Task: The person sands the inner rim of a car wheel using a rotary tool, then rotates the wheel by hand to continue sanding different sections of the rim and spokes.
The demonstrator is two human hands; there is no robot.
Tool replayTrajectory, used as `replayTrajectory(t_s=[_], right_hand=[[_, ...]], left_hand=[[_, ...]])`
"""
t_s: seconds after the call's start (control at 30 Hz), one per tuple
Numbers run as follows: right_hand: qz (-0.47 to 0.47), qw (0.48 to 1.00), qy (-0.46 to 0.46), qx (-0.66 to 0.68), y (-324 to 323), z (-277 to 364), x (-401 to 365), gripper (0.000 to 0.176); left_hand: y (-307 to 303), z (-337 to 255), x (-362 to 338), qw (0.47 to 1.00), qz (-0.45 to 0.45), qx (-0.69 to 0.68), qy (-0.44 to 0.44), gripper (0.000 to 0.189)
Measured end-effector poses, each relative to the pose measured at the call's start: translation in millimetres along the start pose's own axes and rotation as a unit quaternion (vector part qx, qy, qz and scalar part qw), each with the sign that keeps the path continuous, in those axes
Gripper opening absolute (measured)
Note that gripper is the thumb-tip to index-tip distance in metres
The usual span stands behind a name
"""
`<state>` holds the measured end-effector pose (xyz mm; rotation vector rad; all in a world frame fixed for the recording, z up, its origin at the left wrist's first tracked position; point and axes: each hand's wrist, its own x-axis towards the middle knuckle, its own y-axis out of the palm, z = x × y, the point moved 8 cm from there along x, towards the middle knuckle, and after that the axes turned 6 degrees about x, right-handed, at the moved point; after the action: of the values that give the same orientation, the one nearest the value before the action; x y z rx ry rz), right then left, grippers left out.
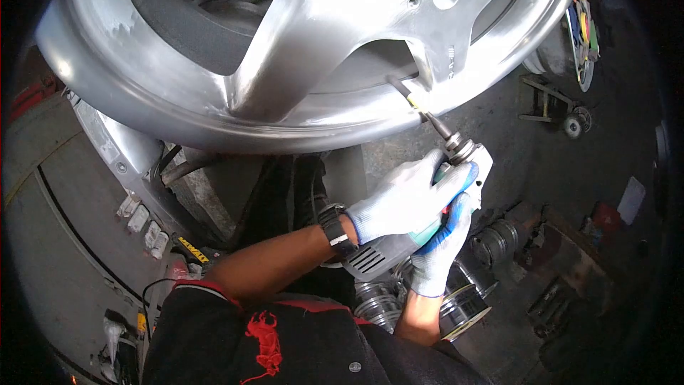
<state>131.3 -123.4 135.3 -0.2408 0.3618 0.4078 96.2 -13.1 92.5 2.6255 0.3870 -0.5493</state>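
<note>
Both hands wear white gloves with blue palms and are wrapped round a grey and green power grinder (385, 251). My left hand (410, 192) grips it near its metal neck, with a black watch on that wrist. Lower and to the right, my right hand (447, 246) closes round the body. A slim rotary tip (412, 98) reaches from the tool up to the inner rim edge of a large silver alloy wheel (320, 50), beside a spoke. Whether the tip touches the metal is hard to tell.
Under the wheel at the left is a metal stand (114, 139). Several shiny rims (459, 306) lie on the floor below the tool. A small wheeled frame (552, 107) stands at the right. Small bottles (142, 228) line the left side.
</note>
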Motion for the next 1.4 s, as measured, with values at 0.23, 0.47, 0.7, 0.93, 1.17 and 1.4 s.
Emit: replayTrajectory(t_s=[0.23,0.47,0.7,0.93,1.17,1.4], right_hand=[[0.008,0.999,0.018,0.028,19.8,-0.5,-17.1,0.059],[0.073,0.993,0.076,0.059,46.7,-13.2,-44.2,0.062],[0.050,0.995,0.072,0.041,29.5,-8.6,-30.2,0.062],[0.018,1.000,-0.002,-0.001,-9.0,2.5,2.6,0.071],[0.038,0.998,0.010,-0.045,-10.1,1.0,8.5,0.076],[0.047,0.993,0.053,0.097,-14.1,-4.1,15.1,0.084]], left_hand=[[-14.3,-0.6,-28.2,0.999,-0.029,0.019,0.020,0.043],[-38.4,-11.7,-66.7,0.997,-0.069,-0.002,-0.025,0.034],[-21.8,-4.0,-48.1,0.998,-0.065,-0.004,-0.012,0.035],[9.7,-2.0,2.3,0.995,-0.013,0.007,0.097,0.034],[9.8,10.6,-6.1,1.000,-0.011,-0.020,-0.020,0.050],[15.5,20.4,-3.0,0.996,-0.036,-0.013,-0.078,0.057]])
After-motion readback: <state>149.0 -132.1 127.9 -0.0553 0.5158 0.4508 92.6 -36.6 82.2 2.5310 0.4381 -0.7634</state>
